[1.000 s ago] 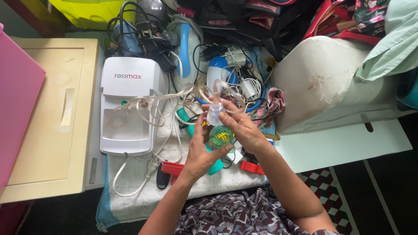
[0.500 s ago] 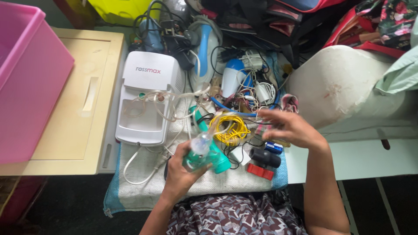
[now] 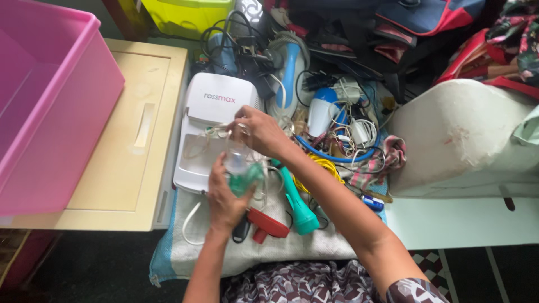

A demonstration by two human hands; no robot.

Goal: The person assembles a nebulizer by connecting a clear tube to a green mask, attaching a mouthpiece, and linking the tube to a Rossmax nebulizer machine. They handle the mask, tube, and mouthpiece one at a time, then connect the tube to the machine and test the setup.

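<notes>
Centre frame: left hand grips a clear-green nebulizer cup; right hand just above pinches its clear tubing.

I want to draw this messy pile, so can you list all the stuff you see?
Nebuliser machine: one, white, on the towel, centre.
Clear tubing: one coil, over the machine.
Nebuliser cup: one, clear and green, in the left hand.
Torch: one, teal, on the towel.
Towel: one, off-white, underneath.
Tub: one, pink, left.
Hair dryer: one, white and blue, among cables.
Left hand: holds the cup.
Right hand: fingers on the tubing.
</notes>
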